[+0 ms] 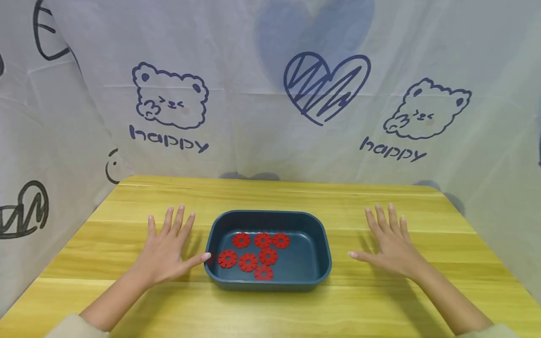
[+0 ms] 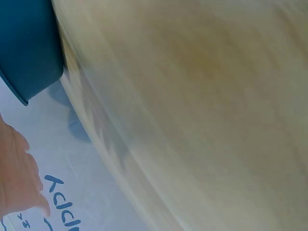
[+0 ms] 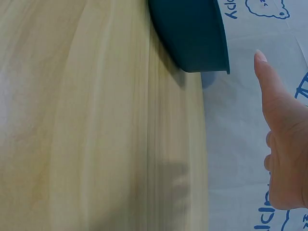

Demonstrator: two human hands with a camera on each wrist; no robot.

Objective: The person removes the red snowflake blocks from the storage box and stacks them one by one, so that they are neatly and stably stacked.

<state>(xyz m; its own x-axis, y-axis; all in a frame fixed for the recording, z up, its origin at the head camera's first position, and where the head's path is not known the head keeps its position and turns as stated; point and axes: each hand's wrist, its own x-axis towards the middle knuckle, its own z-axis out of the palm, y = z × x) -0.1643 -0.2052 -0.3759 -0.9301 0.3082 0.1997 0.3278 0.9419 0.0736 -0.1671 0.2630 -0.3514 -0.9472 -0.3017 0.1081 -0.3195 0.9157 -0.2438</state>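
A dark blue-green rectangular tray with rounded corners stands mid-table in the head view. Several flat red notched discs with holes at their centres lie inside, mostly toward its left half. My left hand is spread left of the tray, its thumb tip overlapping the tray's left rim in this view. Fingers spread wide, my right hand is held above the table to the right of the tray, apart from it and holding nothing. Part of the left hand shows in the left wrist view.
The yellow wood-grain table runs back to a pale cloth printed with bears, hearts and lettering. This cloth also hangs along the left and right sides. Shadows of both hands fall on the tabletop.
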